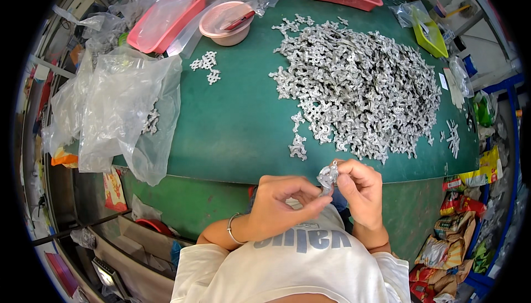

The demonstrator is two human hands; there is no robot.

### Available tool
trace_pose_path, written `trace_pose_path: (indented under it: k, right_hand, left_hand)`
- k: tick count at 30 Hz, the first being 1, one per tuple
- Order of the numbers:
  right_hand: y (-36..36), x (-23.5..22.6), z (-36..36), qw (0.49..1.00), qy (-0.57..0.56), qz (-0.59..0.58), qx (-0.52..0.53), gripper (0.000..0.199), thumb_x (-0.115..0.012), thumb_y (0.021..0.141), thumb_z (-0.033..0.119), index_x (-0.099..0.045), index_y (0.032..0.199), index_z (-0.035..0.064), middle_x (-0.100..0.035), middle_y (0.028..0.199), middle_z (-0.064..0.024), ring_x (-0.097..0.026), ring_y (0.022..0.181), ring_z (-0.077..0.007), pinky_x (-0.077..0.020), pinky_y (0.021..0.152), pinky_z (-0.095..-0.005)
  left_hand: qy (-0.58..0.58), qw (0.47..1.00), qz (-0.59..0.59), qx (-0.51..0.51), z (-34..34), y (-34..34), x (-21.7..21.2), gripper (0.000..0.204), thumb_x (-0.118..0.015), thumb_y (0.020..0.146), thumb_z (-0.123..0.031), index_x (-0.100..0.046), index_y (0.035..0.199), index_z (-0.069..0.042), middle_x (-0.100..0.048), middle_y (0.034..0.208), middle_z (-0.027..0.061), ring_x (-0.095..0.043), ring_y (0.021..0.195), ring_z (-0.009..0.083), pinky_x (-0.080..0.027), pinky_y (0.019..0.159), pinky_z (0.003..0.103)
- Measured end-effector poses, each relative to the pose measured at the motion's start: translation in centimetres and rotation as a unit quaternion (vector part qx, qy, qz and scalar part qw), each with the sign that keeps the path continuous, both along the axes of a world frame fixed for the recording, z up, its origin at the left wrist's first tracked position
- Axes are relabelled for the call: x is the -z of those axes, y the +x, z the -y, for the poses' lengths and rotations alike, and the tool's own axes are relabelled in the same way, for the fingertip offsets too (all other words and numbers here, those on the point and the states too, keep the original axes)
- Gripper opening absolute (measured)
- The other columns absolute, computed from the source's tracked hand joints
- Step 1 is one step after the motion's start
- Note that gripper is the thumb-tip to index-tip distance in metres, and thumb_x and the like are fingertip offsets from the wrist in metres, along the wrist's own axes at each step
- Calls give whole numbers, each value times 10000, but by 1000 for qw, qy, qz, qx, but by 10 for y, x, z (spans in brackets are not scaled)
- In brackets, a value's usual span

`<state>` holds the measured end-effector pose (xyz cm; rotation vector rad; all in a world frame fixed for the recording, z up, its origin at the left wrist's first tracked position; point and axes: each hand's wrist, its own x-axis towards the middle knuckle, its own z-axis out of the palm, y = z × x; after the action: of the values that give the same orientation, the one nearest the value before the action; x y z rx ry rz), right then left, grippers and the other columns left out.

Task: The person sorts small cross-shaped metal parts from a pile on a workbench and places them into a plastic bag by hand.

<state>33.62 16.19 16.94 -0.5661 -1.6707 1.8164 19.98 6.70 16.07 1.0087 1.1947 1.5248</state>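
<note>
1. At the green table's (pixel 232 131) near edge, a grey metal piece (pixel 327 178) is pinched between the fingertips of the left hand (pixel 275 205) and right hand (pixel 364 195).
2. It is best steadied lightly; fine detail can hardly be made out.
3. Left fingers are curved inward; right fingers are curled, thumb raised.

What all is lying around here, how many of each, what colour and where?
Table: one, green, before the person
Held part: one, silver-grey, near the table's front edge
Loose metal parts: too many to count, silver-grey, mostly heaped right
Trays: two, pink, far left and far right of centre
Bowls: at least two, pale pink, far side
Bin: one, yellow-green, far right
Bags: several, clear, left
Packages: several, multicoloured, right
Bracelet: one, silver, left wrist
Shirt: one, white, worn
Left hand: one, bare, on part
Right hand: one, bare, on part
</note>
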Motion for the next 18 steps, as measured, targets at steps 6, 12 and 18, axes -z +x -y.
trace_pose_path:
  k: [6, 12, 18]
  right_hand:
    - [1, -1, 0, 999, -37, -17, -3, 215, -451, 914, 99, -519, 774, -49, -518, 688, -55, -490, 604, -96, -388, 546, -223]
    - [2, -3, -1, 998, -65, -19, -16, 232, -433, 921, 92, -498, 740, -38, -496, 664, -42, -451, 575, -81, -398, 551, -226]
    - [3, -3, -1, 992, -124, -11, -12, 251, -427, 926, 96, -480, 707, -15, -476, 622, -16, -424, 537, -61, -412, 569, -222]
  left_hand:
    - [32, 999, -2, 18, -1, 2, -1, 55, -670, 747, -7, -628, 755, 27, -643, 699, 74, -609, 565, 85, -473, 506, 202]
    - [29, 996, 54, 58, -1, 0, -2, 49, -634, 767, 26, -608, 781, 65, -639, 747, 108, -624, 593, 118, -498, 526, 219]
    - [-14, 990, 110, 86, -3, 1, -6, 47, -624, 773, 40, -598, 772, 78, -633, 701, 106, -620, 571, 122, -502, 523, 226]
